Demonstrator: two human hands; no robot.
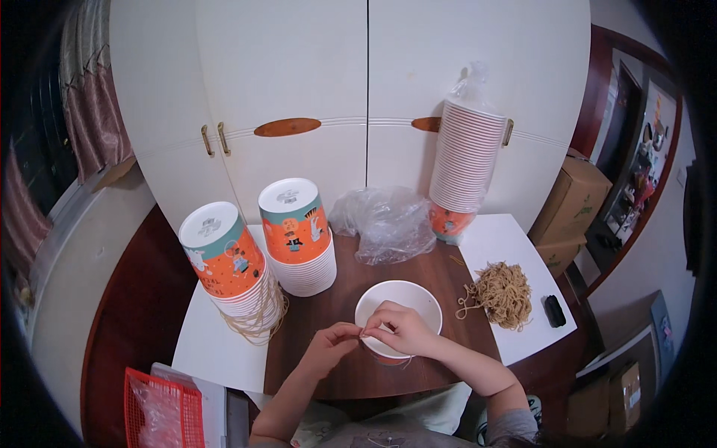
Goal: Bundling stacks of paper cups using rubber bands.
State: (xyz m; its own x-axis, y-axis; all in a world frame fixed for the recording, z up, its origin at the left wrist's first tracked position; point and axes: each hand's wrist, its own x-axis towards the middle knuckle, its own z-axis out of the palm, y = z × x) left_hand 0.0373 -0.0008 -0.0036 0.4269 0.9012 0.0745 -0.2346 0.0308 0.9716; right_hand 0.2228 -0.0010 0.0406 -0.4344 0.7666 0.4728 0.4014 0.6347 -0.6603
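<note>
Interior of a home. Well beyond the meeting left hand [328, 349] and right hand [405, 331], a white wardrobe-like cabinet [299, 67] with metal pull handles [222, 139] and oval wood-toned inlays [287, 128] spans the background. Far left of the grip hang two-tone curtains [97, 112]; far right, a reddish-brown door frame [600, 67] borders an opening into a further space. Beneath the grip stands a brown-and-white table [299, 321].

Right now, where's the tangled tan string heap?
In the head view, the tangled tan string heap lies on the brown-white table, right of the round white bowl, left of the black oblong object.
</note>
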